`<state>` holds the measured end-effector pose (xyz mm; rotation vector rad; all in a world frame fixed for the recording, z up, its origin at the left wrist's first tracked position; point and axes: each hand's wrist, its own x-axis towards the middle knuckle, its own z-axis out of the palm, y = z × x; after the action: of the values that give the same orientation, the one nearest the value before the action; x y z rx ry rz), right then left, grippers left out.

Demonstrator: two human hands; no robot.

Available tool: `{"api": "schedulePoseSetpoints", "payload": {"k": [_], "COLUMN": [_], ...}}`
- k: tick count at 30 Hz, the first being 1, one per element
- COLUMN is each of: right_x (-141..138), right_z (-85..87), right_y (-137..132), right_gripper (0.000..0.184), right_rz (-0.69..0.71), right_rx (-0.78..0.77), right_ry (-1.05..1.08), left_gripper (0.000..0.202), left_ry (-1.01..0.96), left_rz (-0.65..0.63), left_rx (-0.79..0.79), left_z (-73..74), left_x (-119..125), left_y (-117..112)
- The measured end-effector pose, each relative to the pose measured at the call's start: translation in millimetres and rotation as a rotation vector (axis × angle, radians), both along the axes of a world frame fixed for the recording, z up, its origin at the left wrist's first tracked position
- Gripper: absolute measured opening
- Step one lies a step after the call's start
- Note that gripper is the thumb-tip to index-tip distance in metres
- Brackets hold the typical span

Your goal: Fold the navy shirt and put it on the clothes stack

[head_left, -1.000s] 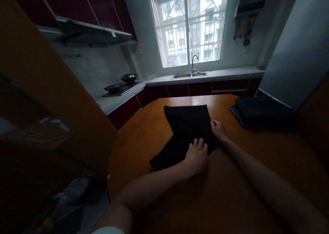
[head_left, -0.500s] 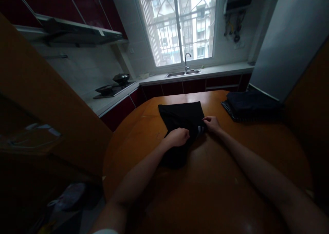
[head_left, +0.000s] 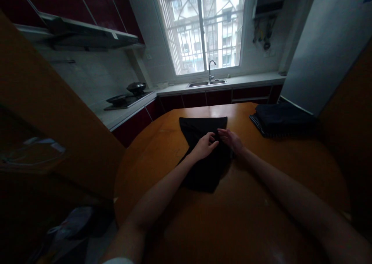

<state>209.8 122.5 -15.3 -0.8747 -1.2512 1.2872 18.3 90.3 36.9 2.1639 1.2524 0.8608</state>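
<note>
A black garment (head_left: 203, 175) lies on the wooden table in front of me, its upper part spread wide and its lower part narrower; it looks like folded shorts or trousers, though the dark cloth hides the exact kind. Over its middle is my left hand (head_left: 205, 144), fingers apart and slightly bent, with nothing visible in them. My right hand (head_left: 231, 141) is close beside it at the garment's right edge, fingers stretched toward the left hand. Both hands are on or just above the cloth; I cannot tell how firmly they touch it.
A stack of folded dark clothes (head_left: 283, 119) sits at the table's right. The rounded wooden table (head_left: 154, 151) reaches toward a counter with a sink (head_left: 199, 84). Pans (head_left: 136, 87) stand on the stove at the left. A pale fridge (head_left: 316, 51) rises at the right.
Both hands have loosened from a pinch and opened. My right hand has moved left over the cloth, and my left hand slightly up. The garment's lower right part now lies flatter, with the white stripes covered.
</note>
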Motion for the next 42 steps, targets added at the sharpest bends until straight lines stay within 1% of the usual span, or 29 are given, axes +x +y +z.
{"api": "schedulePoseSetpoints", "payload": {"k": [3, 5, 7, 9, 12, 14, 16, 18, 20, 21, 23, 24, 26, 28, 29, 30, 31, 32, 34, 35, 36, 37, 38, 39, 40, 42], "right_x": [-7.3, -9.6, -9.8, -7.5, 1.0, 9.3, 18.4, 26.6, 32.3, 33.9, 34.0, 32.4, 25.3, 13.7, 7.0, 0.3, -5.9, -10.9, -16.0, -15.9, -14.4, -11.9, -9.2, -6.8, -5.1, -5.1], "right_z": [0.8, 0.3, 0.9, 4.1, 15.3, 25.5, 35.6, 43.8, 49.9, 52.7, 58.8, 62.5, 70.5, 77.5, 79.8, 81.0, 80.9, 79.7, 74.1, 70.1, 65.5, 60.1, 54.0, 47.0, 39.3, 21.7], "right_y": [-7.2, -8.0, -6.5, -4.2, -2.4, -3.3, -5.9, -9.3, -12.0, -12.9, -13.8, -14.4, -17.2, -24.1, -29.1, -34.8, -40.6, -45.7, -51.3, -50.8, -48.0, -43.1, -36.7, -29.6, -22.5, -11.9], "right_gripper": [0.077, 0.077, 0.072, 0.063, 0.043, 0.033, 0.031, 0.027, 0.02, 0.016, 0.012, 0.01, 0.007, 0.015, 0.021, 0.028, 0.034, 0.041, 0.05, 0.051, 0.05, 0.048, 0.045, 0.043, 0.039, 0.027], "right_rz": [0.168, 0.238, 0.239, 0.207, 0.162, 0.193, 0.305, 0.444, 0.515, 0.516, 0.455, 0.404, 0.307, 0.225, 0.213, 0.236, 0.303, 0.41, 0.705, 0.832, 0.915, 0.94, 0.899, 0.796, 0.643, 0.297], "right_rx": [-0.033, -0.076, -0.115, -0.128, -0.108, -0.054, 0.023, 0.076, 0.092, 0.1, 0.15, 0.185, 0.225, 0.194, 0.158, 0.115, 0.064, 0.01, -0.104, -0.149, -0.176, -0.184, -0.168, -0.128, -0.061, 0.145], "right_ry": [-0.03, -0.057, -0.096, -0.146, -0.327, -0.522, -0.699, -0.827, -0.943, -0.995, -1.056, -1.048, -0.953, -0.794, -0.713, -0.638, -0.567, -0.5, -0.397, -0.373, -0.374, -0.402, -0.451, -0.513, -0.58, -0.701], "left_gripper": [0.047, 0.052, 0.051, 0.046, 0.03, 0.021, 0.02, 0.022, 0.021, 0.02, 0.017, 0.016, 0.014, 0.014, 0.013, 0.013, 0.015, 0.022, 0.035, 0.037, 0.037, 0.036, 0.037, 0.038, 0.039, 0.039], "left_ry": [-0.022, -0.03, -0.033, -0.024, 0.005, 0.013, -0.053, -0.162, -0.252, -0.274, -0.312, -0.335, -0.38, -0.414, -0.423, -0.428, -0.431, -0.431, -0.415, -0.389, -0.35, -0.304, -0.257, -0.215, -0.181, -0.131], "left_rz": [0.052, 0.074, 0.086, 0.083, 0.074, 0.092, 0.137, 0.184, 0.214, 0.218, 0.226, 0.233, 0.249, 0.266, 0.271, 0.272, 0.271, 0.263, 0.236, 0.23, 0.232, 0.233, 0.227, 0.205, 0.165, 0.094], "left_rx": [-0.001, -0.01, -0.025, -0.038, -0.045, -0.044, -0.097, -0.186, -0.261, -0.279, -0.31, -0.331, -0.369, -0.394, -0.399, -0.402, -0.407, -0.418, -0.464, -0.483, -0.487, -0.465, -0.414, -0.338, -0.252, -0.099], "left_z": [-15.1, -24.9, -32.5, -37.2, -39.7, -39.6, -39.3, -39.0, -39.1, -39.2, -39.4, -39.4, -38.5, -36.0, -34.1, -31.7, -29.1, -26.5, -22.0, -20.4, -19.1, -17.9, -16.4, -14.2, -10.9, -0.1], "left_x": [0.0, -2.1, -4.2, -5.8, -7.0, -7.5, -7.7, -7.2, -5.9, -4.9, -2.7, -1.6, -0.2, -0.8, -2.2, -4.2, -6.8, -9.6, -15.1, -17.2, -18.8, -20.0, -21.2, -23.2, -26.9, -42.7], "left_y": [6.6, 10.7, 13.8, 15.9, 17.7, 18.7, 20.0, 21.4, 22.5, 22.8, 23.2, 23.4, 24.3, 26.3, 27.6, 28.7, 29.4, 29.6, 27.7, 26.0, 24.2, 22.9, 22.8, 24.4, 28.2, 41.9]}}
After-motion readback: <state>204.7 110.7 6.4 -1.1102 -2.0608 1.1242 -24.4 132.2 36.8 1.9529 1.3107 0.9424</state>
